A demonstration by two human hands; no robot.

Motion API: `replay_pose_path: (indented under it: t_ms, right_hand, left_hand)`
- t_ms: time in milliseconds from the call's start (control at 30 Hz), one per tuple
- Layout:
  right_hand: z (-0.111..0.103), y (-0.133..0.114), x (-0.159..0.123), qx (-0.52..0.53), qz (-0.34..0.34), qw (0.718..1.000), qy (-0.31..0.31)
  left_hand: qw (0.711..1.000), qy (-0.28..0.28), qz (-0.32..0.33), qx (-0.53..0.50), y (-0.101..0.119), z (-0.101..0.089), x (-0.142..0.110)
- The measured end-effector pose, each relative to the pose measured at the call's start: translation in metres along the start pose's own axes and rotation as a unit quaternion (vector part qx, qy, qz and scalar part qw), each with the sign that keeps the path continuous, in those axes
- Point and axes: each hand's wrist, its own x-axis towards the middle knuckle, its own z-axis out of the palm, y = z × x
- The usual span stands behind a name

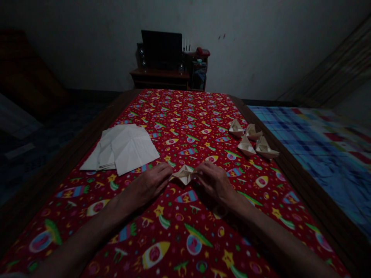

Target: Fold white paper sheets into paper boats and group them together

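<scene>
A small folded paper piece (184,174) lies on the red patterned cloth (185,239) in front of me. My left hand (150,183) pinches its left side with fingers closed. Its right side is pinched the same way by my right hand (213,181). Both forearms rest on the cloth. Left of my hands lies a stack of white paper sheets (123,148). Several finished folded paper shapes (251,139) sit together at the right edge of the cloth.
The cloth covers a wooden-edged table (292,170). A blue checked mat (324,154) lies on the right. Against the far wall stands a low cabinet (162,77) with a dark screen (161,48). The room is dim.
</scene>
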Motion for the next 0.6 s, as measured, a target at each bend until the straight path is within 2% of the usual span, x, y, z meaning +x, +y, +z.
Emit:
replay_pose_path:
  t_ms: [200,600]
  right_hand:
    - [0.001,0.003,-0.002,-0.017,0.002,0.998,-0.065]
    - [0.007,0.01,-0.009,-0.066,-0.027,0.993,-0.093]
  left_hand:
    - [0.998,0.05,-0.036,0.004,-0.004,-0.003,0.002]
    - [0.998,0.059,-0.019,-0.019,-0.007,0.013,0.004]
